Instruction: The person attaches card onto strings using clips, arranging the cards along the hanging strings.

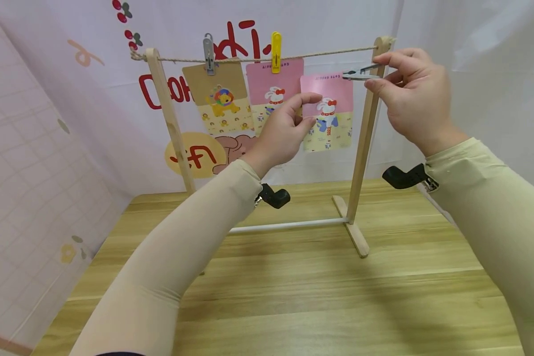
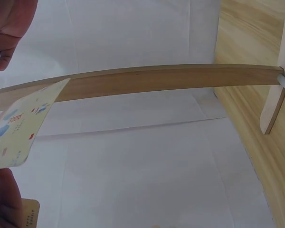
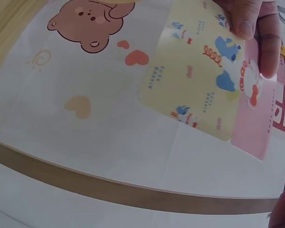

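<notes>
In the head view, my left hand [image 1: 281, 132] holds a pink-and-yellow rabbit card [image 1: 328, 133] by its left side, below the rope [image 1: 329, 53]. My right hand [image 1: 414, 94] pinches the handle ends of a grey clothespin [image 1: 360, 75], whose tip is at the card's upper right corner. Whether the tip grips the card cannot be made out. Hanging on the rope are a tan lion card [image 1: 222, 99] under a grey clothespin [image 1: 209, 54] and another pink rabbit card [image 1: 253, 81] under a yellow clothespin [image 1: 276, 52]. My left forearm and hand partly cover that second card.
The rope runs between the left wooden post [image 1: 171, 118] and the right post [image 1: 360, 163], near my right hand. A white rod [image 1: 289, 225] joins the posts low down. The stand's foot [image 1: 358, 240] rests on the wooden table [image 1: 293, 296], before a printed cloth backdrop [image 1: 471, 29].
</notes>
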{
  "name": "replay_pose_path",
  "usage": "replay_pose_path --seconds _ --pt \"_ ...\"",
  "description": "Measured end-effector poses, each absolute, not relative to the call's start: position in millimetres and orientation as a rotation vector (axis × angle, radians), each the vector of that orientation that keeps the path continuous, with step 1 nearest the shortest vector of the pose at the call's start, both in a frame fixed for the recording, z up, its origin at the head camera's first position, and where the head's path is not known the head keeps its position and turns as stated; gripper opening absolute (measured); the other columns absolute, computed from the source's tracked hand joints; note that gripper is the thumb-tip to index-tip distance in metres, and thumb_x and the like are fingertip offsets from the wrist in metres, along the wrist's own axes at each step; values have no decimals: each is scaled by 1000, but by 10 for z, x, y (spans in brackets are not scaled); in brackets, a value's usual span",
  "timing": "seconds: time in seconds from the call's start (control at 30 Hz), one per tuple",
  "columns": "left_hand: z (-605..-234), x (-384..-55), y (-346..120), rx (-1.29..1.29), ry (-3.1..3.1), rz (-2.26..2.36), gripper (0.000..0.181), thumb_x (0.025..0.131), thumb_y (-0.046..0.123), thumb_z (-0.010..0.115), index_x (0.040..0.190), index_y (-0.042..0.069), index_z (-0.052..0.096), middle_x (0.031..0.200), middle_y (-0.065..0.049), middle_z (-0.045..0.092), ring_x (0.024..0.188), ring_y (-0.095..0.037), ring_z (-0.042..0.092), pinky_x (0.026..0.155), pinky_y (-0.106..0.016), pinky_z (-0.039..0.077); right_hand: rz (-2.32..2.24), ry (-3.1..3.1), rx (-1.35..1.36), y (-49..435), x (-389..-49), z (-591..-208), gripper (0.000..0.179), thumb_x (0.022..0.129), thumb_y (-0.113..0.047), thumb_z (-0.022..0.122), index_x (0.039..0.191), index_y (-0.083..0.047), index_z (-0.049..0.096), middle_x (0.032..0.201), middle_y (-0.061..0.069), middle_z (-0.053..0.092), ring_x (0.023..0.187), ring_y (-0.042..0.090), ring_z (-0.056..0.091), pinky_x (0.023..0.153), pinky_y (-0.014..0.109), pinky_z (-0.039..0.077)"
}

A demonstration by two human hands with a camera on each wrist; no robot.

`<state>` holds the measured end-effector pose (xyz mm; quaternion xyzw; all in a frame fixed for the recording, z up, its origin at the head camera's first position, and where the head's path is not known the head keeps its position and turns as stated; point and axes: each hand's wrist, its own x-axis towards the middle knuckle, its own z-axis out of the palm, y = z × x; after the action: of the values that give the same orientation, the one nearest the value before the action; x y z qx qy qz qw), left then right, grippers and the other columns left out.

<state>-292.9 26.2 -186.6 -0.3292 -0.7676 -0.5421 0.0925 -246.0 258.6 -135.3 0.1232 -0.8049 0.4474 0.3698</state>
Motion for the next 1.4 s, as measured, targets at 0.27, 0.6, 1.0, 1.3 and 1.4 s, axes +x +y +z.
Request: replay_pose_path --seconds 0.27,0.6,1.0,1.3,1.4 --pt "-1790 -2927 308 -955 -2286 -1575 40 108 13 58 147 24 57 116 1 63 69 -18 46 58 -26 39 1090 -2073 321 2508 -2491 -1160 27 94 -8 77 120 -14 80 108 -18 53 78 -3 60 76 11 48" --pt "-1738 -2941 361 -935 -2282 -1555 40 108 12 58 147 22 57 129 3 64 63 -16 43 57 -26 38 895 -2151 300 2425 -2506 -957 30 98 -14 75 127 -11 77 108 -26 47 83 -8 54 75 13 42" --pt "-1711 -2956 363 -893 -2287 -1523 40 108 14 58 147 25 58 123 5 65 65 -17 45 58 -26 39 620 -2185 330 2357 -2566 -885 27 101 -21 72 126 -13 78 108 -29 48 105 -11 29 97 22 29" --pt "-1705 -2968 388 -877 -2273 -1503 38 109 14 57 145 25 60 120 4 66 65 -17 45 58 -25 39 534 -2195 343 2358 -2608 -841 28 103 -24 70 128 -14 77 119 -9 63 110 -7 23 99 25 29" --pt "-1710 -2982 387 -858 -2264 -1491 38 109 14 58 144 26 61 124 6 66 64 -17 44 57 -25 38 505 -2201 369 2351 -2618 -817 28 103 -22 69 128 -12 76 124 2 68 117 0 31 108 27 29"
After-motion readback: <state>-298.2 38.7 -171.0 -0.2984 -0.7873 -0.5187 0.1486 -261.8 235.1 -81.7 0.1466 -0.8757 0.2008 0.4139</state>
